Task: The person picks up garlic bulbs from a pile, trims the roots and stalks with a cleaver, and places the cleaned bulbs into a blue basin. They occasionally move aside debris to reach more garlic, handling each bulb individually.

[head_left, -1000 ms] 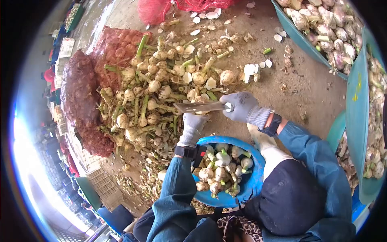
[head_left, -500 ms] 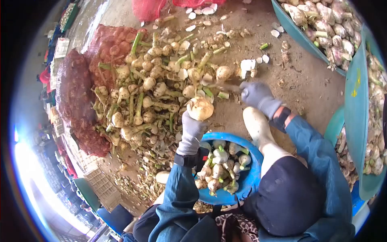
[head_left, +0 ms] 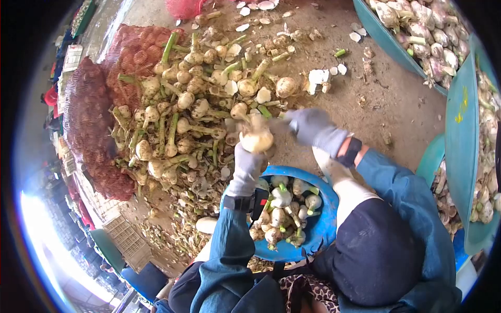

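My left hand, in a grey glove, is wrapped round a large pale garlic bulb held above the blue basin's far rim. My right hand, gloved too, is closed just right of the bulb. From it a thin knife, smeared by motion, points toward the bulb's top; whether it touches cannot be made out. Below both hands, the blue basin holds several cleaned garlic bulbs with short green stems. A heap of untrimmed garlic with long stalks lies left of my hands.
Red mesh sacks stand behind the heap at the left. Green tubs of garlic are at the right. White peel scraps litter the floor. My white boot is beside the basin, and a beige crate stands lower left.
My right hand has moved left and slightly down, bringing the knife close to the bulb. My left hand still grips the bulb, in nearly the same place. The view has shifted slightly.
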A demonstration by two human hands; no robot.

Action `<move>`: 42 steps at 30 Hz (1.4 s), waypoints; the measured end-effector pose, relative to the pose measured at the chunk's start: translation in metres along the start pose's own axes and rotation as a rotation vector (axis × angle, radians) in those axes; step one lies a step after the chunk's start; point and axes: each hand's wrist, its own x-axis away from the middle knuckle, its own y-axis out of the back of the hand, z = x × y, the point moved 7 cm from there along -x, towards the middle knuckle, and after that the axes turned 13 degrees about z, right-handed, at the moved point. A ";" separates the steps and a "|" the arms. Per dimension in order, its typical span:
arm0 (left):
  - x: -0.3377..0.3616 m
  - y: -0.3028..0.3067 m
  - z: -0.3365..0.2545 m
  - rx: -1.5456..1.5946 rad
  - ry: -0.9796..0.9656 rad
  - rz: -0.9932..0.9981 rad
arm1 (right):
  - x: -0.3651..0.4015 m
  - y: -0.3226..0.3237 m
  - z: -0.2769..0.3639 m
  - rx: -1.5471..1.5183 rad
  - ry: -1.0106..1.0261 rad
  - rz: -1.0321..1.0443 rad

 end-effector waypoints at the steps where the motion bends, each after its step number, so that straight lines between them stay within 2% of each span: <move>1: 0.001 0.009 -0.006 0.174 0.152 -0.081 | -0.002 -0.009 -0.044 -0.026 -0.229 0.045; 2: 0.004 0.013 -0.003 0.346 0.305 -0.164 | 0.001 -0.014 -0.075 -0.050 -0.454 0.090; 3: 0.008 0.009 0.003 0.483 0.344 -0.184 | 0.002 -0.011 -0.074 -0.039 -0.438 0.100; 5: 0.001 -0.009 0.014 0.432 0.313 -0.148 | 0.018 -0.023 -0.075 -1.014 -0.497 -0.021; 6: -0.010 -0.011 0.017 0.379 0.264 -0.120 | 0.008 -0.035 -0.062 -1.493 -0.318 0.000; 7: -0.020 0.003 -0.005 -0.014 0.209 -0.079 | -0.001 -0.029 -0.047 -1.623 -0.191 -0.018; 8: -0.023 0.005 0.010 -0.034 0.187 -0.168 | -0.005 -0.024 -0.033 -1.757 -0.068 -0.033; 9: -0.017 0.018 0.013 -0.096 0.231 -0.323 | -0.004 -0.026 -0.025 -1.823 -0.084 0.091; 10: -0.012 0.030 0.013 -0.160 0.270 -0.482 | -0.005 -0.021 -0.021 -1.820 -0.081 0.091; 11: 0.003 0.029 0.033 0.116 0.379 -0.676 | -0.007 -0.014 -0.015 -1.782 -0.024 0.059; 12: 0.017 0.016 0.053 0.497 0.576 -0.750 | -0.010 -0.008 -0.010 -1.745 0.033 0.030; 13: 0.014 -0.009 0.061 1.053 0.528 -0.633 | -0.017 -0.001 -0.010 -1.498 0.128 -0.049; 14: 0.009 -0.036 0.056 1.599 0.448 -0.480 | -0.024 0.001 -0.004 -1.303 0.155 -0.038; 16: -0.006 -0.048 0.046 1.791 0.355 -0.435 | -0.028 0.004 0.008 -0.831 0.083 0.084; 17: -0.007 -0.046 0.060 1.764 0.266 -0.497 | -0.029 0.010 0.012 -0.827 0.090 0.090; 18: -0.005 -0.044 0.062 1.768 0.266 -0.509 | -0.029 0.018 0.018 -0.595 0.112 0.080; 19: 0.002 -0.040 0.071 1.464 0.430 -0.478 | -0.031 0.023 0.022 -0.363 0.132 0.066; 20: 0.009 -0.033 0.077 1.151 0.577 -0.436 | -0.034 0.024 0.016 -0.360 0.133 0.071; 21: 0.013 -0.026 0.067 0.884 0.622 -0.314 | -0.039 0.011 0.003 -0.212 0.060 0.243; 22: 0.019 -0.023 0.054 0.952 0.709 -0.215 | -0.038 -0.003 -0.011 -0.062 -0.012 0.410; 24: 0.025 -0.024 0.021 0.861 0.443 0.003 | -0.029 -0.017 -0.064 0.241 -0.317 0.339; 25: 0.034 -0.022 0.003 0.885 0.422 0.113 | -0.020 -0.023 -0.074 0.236 -0.317 0.345; 26: 0.042 -0.015 -0.007 0.908 0.400 0.217 | -0.011 -0.024 -0.089 0.039 -0.395 0.252; 27: 0.045 0.002 0.017 0.590 0.297 0.159 | 0.000 -0.027 -0.098 -0.165 -0.476 0.159; 28: 0.052 0.012 0.050 0.892 0.571 0.025 | 0.002 -0.032 -0.095 -0.175 -0.480 0.162; 29: 0.061 0.032 0.089 0.460 0.795 -0.168 | 0.001 -0.036 -0.093 -0.256 -0.491 0.197; 30: 0.066 0.044 0.129 -0.102 0.926 -0.233 | 0.001 -0.040 -0.088 -0.335 -0.501 0.237; 31: 0.066 0.046 0.151 -0.279 1.192 -0.132 | 0.000 -0.036 -0.073 -0.364 -0.498 0.252; 35: 0.052 0.054 0.175 -0.197 1.318 -0.136 | -0.012 -0.064 -0.074 -0.530 -0.458 0.305; 37: 0.052 0.042 0.187 -0.172 1.415 0.198 | -0.014 -0.061 -0.073 -0.441 -0.488 0.305; 38: 0.054 0.039 0.188 -0.177 1.409 0.203 | -0.013 -0.058 -0.072 -0.349 -0.517 0.313; 40: 0.053 0.032 0.184 -0.080 1.280 0.117 | -0.015 -0.055 -0.067 -0.334 -0.521 0.334; 42: 0.050 0.030 0.176 -0.194 1.336 0.117 | -0.018 -0.057 -0.061 -0.320 -0.517 0.355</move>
